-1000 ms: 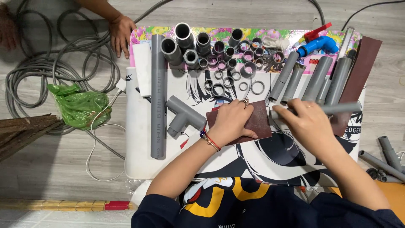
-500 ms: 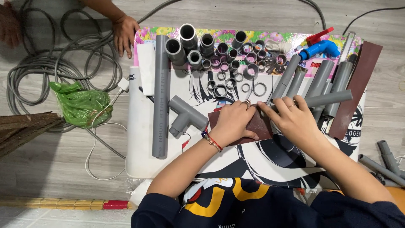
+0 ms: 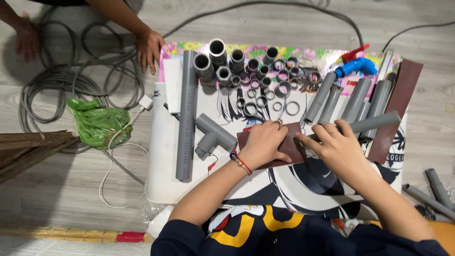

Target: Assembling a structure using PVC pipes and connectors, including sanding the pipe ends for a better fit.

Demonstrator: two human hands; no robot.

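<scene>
Item: my left hand (image 3: 263, 142), fingers together, pressed flat on the brown sandpaper sheet (image 3: 272, 147) at mid-mat. Item: my right hand (image 3: 337, 148), closed around a grey pipe (image 3: 367, 123) whose end meets the sheet. Mat (image 3: 163, 175): bare strip at near left edge; pipe rings (image 3: 265, 76) crowd the far edge.

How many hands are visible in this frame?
4: the person's left hand on the brown sandpaper sheet, their right hand gripping a grey pipe, and someone else's two hands, top left.
</scene>
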